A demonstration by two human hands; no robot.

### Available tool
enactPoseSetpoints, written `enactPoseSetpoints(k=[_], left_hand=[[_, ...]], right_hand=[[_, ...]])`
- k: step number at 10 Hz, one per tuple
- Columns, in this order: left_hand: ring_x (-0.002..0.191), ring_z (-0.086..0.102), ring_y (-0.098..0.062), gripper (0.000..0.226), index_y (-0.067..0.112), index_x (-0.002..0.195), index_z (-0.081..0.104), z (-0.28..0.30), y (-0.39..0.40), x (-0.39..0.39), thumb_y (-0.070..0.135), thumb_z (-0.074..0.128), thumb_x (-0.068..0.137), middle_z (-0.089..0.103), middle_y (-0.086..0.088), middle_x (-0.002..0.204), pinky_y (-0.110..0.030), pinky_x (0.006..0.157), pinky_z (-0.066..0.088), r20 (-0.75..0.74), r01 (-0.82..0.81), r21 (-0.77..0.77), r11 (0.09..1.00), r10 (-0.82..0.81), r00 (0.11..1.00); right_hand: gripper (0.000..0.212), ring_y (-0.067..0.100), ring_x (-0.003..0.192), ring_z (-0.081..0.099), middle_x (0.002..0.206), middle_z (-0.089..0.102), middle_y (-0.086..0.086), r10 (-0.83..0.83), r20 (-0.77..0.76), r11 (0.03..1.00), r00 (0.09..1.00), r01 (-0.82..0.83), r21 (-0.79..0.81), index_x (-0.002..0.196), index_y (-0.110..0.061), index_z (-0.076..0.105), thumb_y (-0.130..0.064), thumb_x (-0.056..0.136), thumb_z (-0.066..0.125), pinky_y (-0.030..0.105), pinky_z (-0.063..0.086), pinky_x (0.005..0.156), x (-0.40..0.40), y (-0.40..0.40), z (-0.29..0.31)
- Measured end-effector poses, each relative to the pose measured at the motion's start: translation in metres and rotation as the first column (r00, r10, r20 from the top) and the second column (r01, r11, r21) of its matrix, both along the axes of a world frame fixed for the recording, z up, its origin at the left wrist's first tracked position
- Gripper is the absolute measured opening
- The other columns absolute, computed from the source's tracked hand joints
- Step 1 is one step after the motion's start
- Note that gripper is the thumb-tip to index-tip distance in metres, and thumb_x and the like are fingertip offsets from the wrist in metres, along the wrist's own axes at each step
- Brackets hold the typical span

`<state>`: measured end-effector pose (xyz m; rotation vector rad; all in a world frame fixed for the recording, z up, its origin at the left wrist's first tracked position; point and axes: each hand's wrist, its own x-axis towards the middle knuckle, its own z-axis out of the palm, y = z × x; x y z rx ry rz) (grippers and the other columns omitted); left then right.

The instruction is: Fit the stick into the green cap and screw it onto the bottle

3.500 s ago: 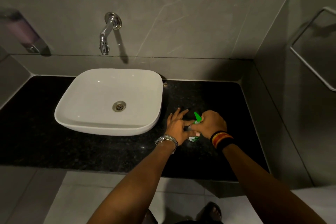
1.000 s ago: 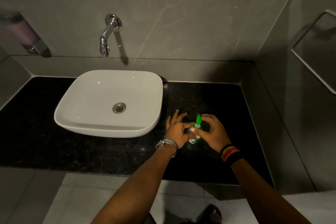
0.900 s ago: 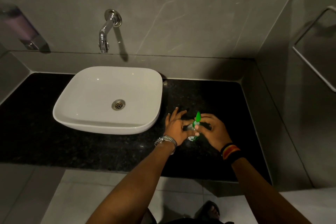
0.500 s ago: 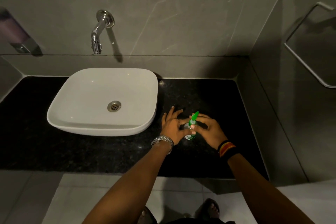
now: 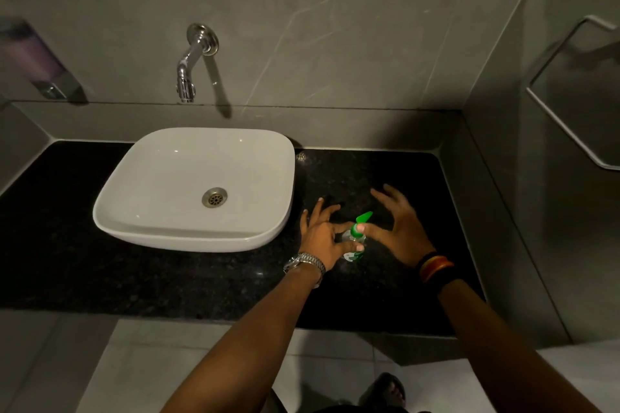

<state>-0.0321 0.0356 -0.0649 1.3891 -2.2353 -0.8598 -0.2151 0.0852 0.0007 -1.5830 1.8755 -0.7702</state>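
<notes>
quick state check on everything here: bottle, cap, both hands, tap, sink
bottle: upright on counter
green cap: on bottle
left hand: gripping bottle
right hand: fingers spread, thumb touching cap
tap: no water running
sink: empty

Materials and finish:
Speckled polished stone counter (image 5: 167,278), glossy white ceramic basin (image 5: 161,211), chrome tap (image 5: 191,60), clear plastic bottle (image 5: 352,246), glossy green cap (image 5: 360,221).
</notes>
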Motion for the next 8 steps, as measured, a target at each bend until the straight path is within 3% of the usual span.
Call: enactPoseSetpoints(k=[1, 2, 3, 4, 5, 6, 7, 8], left_hand=[[0.156, -0.001, -0.022, 0.055, 0.044, 0.122, 0.070, 0.000, -0.001, 0.000, 0.065, 0.075, 0.071, 0.037, 0.005, 0.160, -0.052, 0.120, -0.014, 0.001, 0.007, 0.001, 1.000, -0.007, 1.000], [0.156, 0.000, -0.022, 0.056, 0.042, 0.121, 0.071, 0.000, -0.002, 0.000, 0.065, 0.076, 0.070, 0.038, 0.004, 0.159, -0.050, 0.120, -0.015, 0.001, 0.007, -0.002, 1.000, -0.007, 1.000], [0.156, 0.001, -0.022, 0.058, 0.039, 0.121, 0.072, -0.002, -0.002, 0.000, 0.065, 0.077, 0.070, 0.039, 0.003, 0.159, -0.048, 0.120, -0.015, 0.001, -0.013, -0.011, 1.000, 0.013, 1.000], [0.156, 0.000, -0.022, 0.057, 0.040, 0.121, 0.071, -0.001, -0.002, -0.001, 0.065, 0.076, 0.070, 0.038, 0.003, 0.159, -0.046, 0.118, -0.017, 0.012, -0.007, -0.007, 1.000, 0.007, 1.000], [0.156, 0.000, -0.022, 0.055, 0.040, 0.120, 0.071, 0.000, -0.004, 0.000, 0.065, 0.076, 0.071, 0.037, 0.002, 0.160, -0.044, 0.117, -0.019, 0.033, 0.008, -0.016, 1.000, -0.008, 0.999], [0.156, 0.000, -0.024, 0.057, 0.040, 0.123, 0.070, 0.004, -0.005, 0.001, 0.067, 0.074, 0.072, 0.038, 0.001, 0.160, -0.047, 0.117, -0.019, 0.055, 0.031, -0.015, 0.999, -0.031, 0.998], [0.157, -0.001, -0.024, 0.087, 0.037, 0.143, 0.054, 0.004, -0.012, 0.010, 0.078, 0.068, 0.068, 0.032, -0.001, 0.163, -0.049, 0.119, -0.018, 0.207, 0.157, -0.125, 0.980, -0.129, 0.970], [0.157, 0.001, -0.025, 0.134, 0.025, 0.160, 0.020, 0.023, -0.027, 0.026, 0.089, 0.066, 0.052, 0.018, -0.004, 0.168, -0.052, 0.125, -0.003, 0.316, 0.229, -0.116, 0.967, -0.182, 0.931]], right_hand=[[0.033, 0.024, 0.148, 0.017, 0.160, 0.030, -0.004, 0.164, -0.322, 0.986, 0.932, -0.152, 0.062, 0.121, -0.038, 0.066, -0.041, 0.089, 0.064, 0.053, 0.016, 0.118, -0.008, -0.010, 0.027], [0.018, 0.021, 0.141, 0.029, 0.146, 0.047, -0.004, 0.228, -0.464, 0.973, 0.856, -0.179, 0.147, 0.097, -0.028, 0.076, -0.035, 0.089, 0.062, 0.045, 0.018, 0.116, -0.003, -0.015, 0.042], [0.027, 0.025, 0.121, 0.054, 0.127, 0.063, 0.002, 0.147, -0.439, 0.982, 0.887, -0.077, 0.174, 0.086, -0.015, 0.077, -0.040, 0.085, 0.067, 0.042, 0.037, 0.107, 0.009, -0.013, 0.042], [0.030, 0.032, 0.100, 0.068, 0.104, 0.074, 0.019, -0.079, -0.064, 0.964, 0.995, 0.092, 0.249, 0.087, 0.001, 0.077, -0.028, 0.080, 0.076, 0.045, 0.053, 0.092, 0.019, -0.009, 0.035], [0.031, 0.037, 0.094, 0.069, 0.096, 0.074, 0.026, -0.244, 0.151, 0.945, 0.958, 0.200, 0.261, 0.086, 0.009, 0.074, -0.021, 0.078, 0.079, 0.048, 0.055, 0.089, 0.024, -0.004, 0.027], [0.030, 0.031, 0.085, 0.071, 0.084, 0.076, 0.019, -0.289, 0.194, 0.932, 0.938, 0.230, 0.279, 0.078, 0.005, 0.075, -0.024, 0.077, 0.081, 0.046, 0.056, 0.087, 0.023, -0.004, 0.021], [0.033, 0.024, 0.066, 0.065, 0.060, 0.066, 0.008, -0.200, 0.176, 0.955, 0.964, 0.152, 0.255, 0.064, -0.003, 0.074, -0.033, 0.078, 0.079, 0.045, 0.054, 0.076, 0.015, 0.000, 0.026], [0.012, 0.034, 0.092, 0.071, 0.088, 0.075, 0.020, -0.258, 0.312, 0.966, 0.914, 0.245, 0.081, 0.087, -0.001, 0.078, -0.013, 0.084, 0.076, 0.044, 0.055, 0.090, 0.000, 0.001, 0.043]])
